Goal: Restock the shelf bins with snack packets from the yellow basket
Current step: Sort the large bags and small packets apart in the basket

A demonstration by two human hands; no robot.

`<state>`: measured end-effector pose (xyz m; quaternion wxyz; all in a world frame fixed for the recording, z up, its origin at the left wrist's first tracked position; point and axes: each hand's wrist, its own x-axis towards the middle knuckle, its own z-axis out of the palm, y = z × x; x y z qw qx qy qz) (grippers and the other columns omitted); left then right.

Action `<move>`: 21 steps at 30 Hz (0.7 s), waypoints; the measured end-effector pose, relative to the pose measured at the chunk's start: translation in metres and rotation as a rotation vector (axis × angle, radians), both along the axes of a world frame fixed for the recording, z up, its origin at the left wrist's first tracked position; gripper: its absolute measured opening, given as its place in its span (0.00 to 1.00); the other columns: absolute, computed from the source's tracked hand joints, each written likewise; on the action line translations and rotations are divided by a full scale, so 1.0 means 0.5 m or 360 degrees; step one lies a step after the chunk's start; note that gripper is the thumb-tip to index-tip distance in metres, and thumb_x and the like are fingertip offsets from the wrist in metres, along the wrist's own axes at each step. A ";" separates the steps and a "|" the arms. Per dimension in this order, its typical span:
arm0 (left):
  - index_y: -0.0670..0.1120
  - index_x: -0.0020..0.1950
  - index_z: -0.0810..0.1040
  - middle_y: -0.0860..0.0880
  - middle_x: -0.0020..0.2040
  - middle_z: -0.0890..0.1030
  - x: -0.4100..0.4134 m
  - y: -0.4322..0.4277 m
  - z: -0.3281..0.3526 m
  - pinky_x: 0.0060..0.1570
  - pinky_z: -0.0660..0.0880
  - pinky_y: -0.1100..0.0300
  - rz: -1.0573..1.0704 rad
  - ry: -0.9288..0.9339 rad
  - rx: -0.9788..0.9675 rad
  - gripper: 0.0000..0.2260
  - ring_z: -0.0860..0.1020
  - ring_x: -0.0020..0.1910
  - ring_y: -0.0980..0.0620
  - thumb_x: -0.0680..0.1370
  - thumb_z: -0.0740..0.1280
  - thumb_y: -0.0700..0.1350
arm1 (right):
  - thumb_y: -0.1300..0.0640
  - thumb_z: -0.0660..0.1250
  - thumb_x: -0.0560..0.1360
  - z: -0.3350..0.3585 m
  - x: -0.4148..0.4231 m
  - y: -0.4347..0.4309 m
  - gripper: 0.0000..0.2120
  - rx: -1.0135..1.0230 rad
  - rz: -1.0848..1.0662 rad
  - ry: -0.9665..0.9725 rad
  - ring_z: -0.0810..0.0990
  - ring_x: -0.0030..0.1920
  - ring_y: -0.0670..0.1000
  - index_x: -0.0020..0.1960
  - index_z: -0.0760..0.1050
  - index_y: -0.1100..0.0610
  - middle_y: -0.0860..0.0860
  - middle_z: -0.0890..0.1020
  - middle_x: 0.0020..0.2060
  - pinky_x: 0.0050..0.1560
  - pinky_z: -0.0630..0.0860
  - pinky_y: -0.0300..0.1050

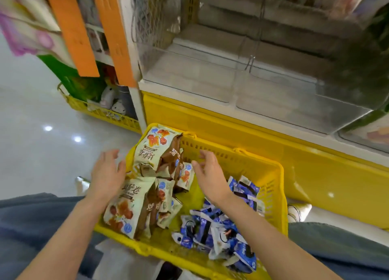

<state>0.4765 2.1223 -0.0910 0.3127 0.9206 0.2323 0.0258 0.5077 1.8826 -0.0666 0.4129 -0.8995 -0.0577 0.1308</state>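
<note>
A yellow basket (271, 178) sits on the floor in front of me. Its left side holds several cream and brown snack packets (155, 153), stacked and leaning. Its right side holds a heap of small blue and white packets (221, 227). My left hand (106, 174) hovers at the left of the cream packets, fingers spread, holding nothing. My right hand (207, 172) hovers to their right, above the basket's middle, fingers relaxed and apart. Above and behind the basket stand two clear plastic shelf bins (189, 73) (294, 98); I see nothing inside them.
The bins sit on a white shelf over a yellow base panel (231, 121). Orange strips (71, 27) hang at upper left. A second yellow basket (101, 113) with soft toys stands on the glossy floor at left. My knees frame the near basket on both sides.
</note>
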 end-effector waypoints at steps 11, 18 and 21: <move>0.43 0.47 0.66 0.45 0.41 0.74 -0.020 0.019 -0.078 0.41 0.63 0.56 -0.0007 0.0260 -0.0500 0.11 0.72 0.43 0.46 0.82 0.50 0.48 | 0.45 0.65 0.76 -0.035 0.087 0.190 0.19 0.0430 -0.0702 0.0950 0.80 0.50 0.55 0.57 0.70 0.60 0.58 0.80 0.51 0.54 0.79 0.51; 0.47 0.52 0.68 0.48 0.45 0.74 -0.025 0.038 -0.081 0.43 0.63 0.58 -0.0054 0.0330 -0.0630 0.10 0.72 0.45 0.49 0.82 0.50 0.50 | 0.54 0.70 0.72 -0.042 0.098 0.211 0.08 0.0527 -0.0820 0.0684 0.82 0.50 0.55 0.47 0.75 0.56 0.56 0.83 0.50 0.51 0.79 0.49; 0.44 0.61 0.69 0.46 0.55 0.74 -0.027 0.044 -0.068 0.51 0.66 0.58 -0.0083 0.0273 -0.0634 0.13 0.73 0.54 0.48 0.82 0.53 0.49 | 0.54 0.71 0.71 -0.020 0.096 0.220 0.16 0.0538 -0.0791 0.0554 0.81 0.51 0.57 0.55 0.74 0.59 0.57 0.82 0.51 0.55 0.78 0.57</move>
